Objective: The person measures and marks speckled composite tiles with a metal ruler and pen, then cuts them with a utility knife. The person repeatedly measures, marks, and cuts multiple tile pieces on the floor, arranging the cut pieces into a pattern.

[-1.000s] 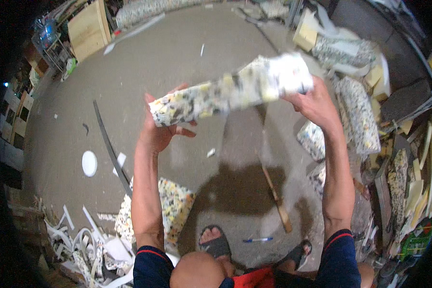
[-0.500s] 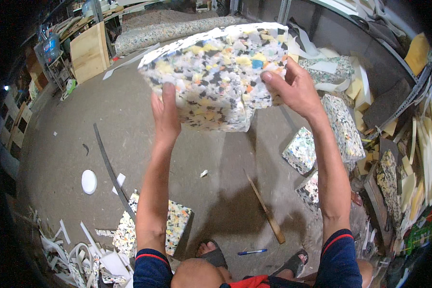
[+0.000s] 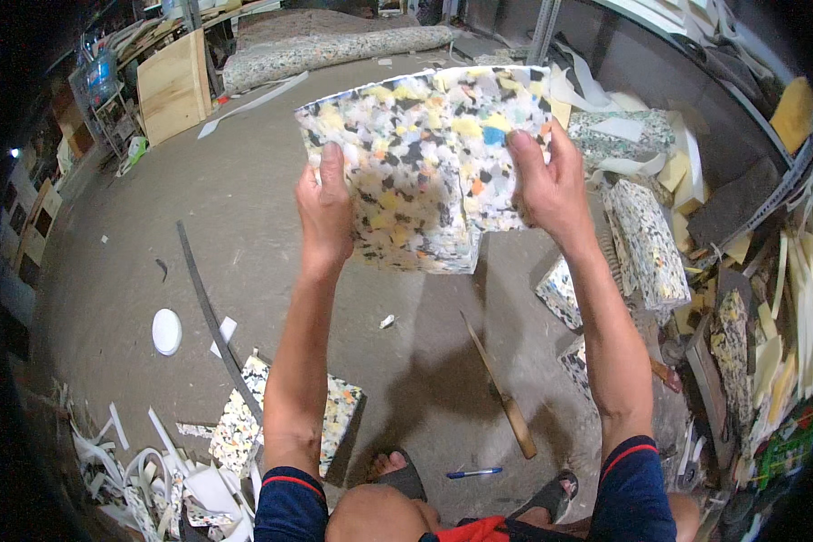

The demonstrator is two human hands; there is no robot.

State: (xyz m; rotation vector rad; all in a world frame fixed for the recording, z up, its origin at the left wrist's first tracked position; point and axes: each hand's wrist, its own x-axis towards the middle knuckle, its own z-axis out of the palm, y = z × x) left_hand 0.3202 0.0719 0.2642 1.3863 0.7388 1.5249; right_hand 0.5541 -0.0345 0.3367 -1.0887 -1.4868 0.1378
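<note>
Up in front of me, off the floor, is a block of speckled foam [image 3: 415, 167] in white, black, yellow and orange flecks. It has a stepped lower edge and a cut line running down its right part. My left hand [image 3: 327, 203] is closed on its left side, thumb on the near face and fingers mostly hidden behind. My right hand [image 3: 556, 185] grips the right side the same way, its thumb next to a blue fleck. On the floor below lies a long thin knife [image 3: 501, 393] with a wooden handle.
A blue pen [image 3: 474, 472] lies between my feet. Another speckled foam block [image 3: 339, 411] sits beneath my left forearm, near a dark curved strip [image 3: 208, 312] and a white disc [image 3: 166, 331]. Foam offcuts [image 3: 646, 244] pile up at right, white scraps [image 3: 154, 479] at lower left. A foam roll [image 3: 334, 59] lies behind.
The foam block has come slightly lower and to the right in both hands. It has tilted so its broad face shows more and its top edge less.
</note>
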